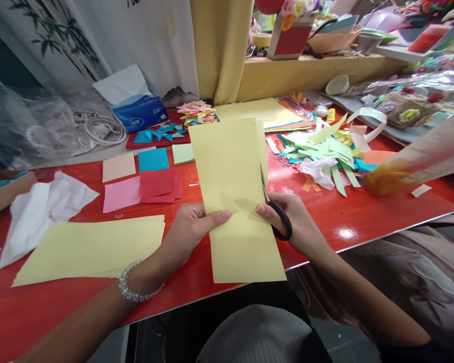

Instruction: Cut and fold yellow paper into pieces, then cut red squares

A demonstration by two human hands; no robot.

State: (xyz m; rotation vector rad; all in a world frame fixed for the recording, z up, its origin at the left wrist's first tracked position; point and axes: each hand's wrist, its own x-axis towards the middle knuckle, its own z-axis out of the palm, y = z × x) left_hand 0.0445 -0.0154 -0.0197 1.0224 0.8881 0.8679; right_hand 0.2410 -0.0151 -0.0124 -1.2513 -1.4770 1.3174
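A long sheet of pale yellow paper (230, 171) is held up over the table's front edge. My left hand (196, 227) grips its left side, thumb on top and fingers underneath. On the right side, my right hand (287, 219) is closed around black-handled scissors (283, 222), and its thumb also presses on the sheet. The scissor blades point away from me along the sheet's right edge; how far apart they are I cannot tell. A second yellow layer shows behind the upper right edge. More yellow sheets (94, 249) lie to the left of my left hand.
Coloured paper squares (155, 184) lie left of the sheet. Behind them are a blue tissue pack (139, 111) and a pile of small folded papers (196, 112). Paper strips (325, 148) are heaped at right, near a tilted clear cylinder (416, 156). White tissue (47, 209) lies far left.
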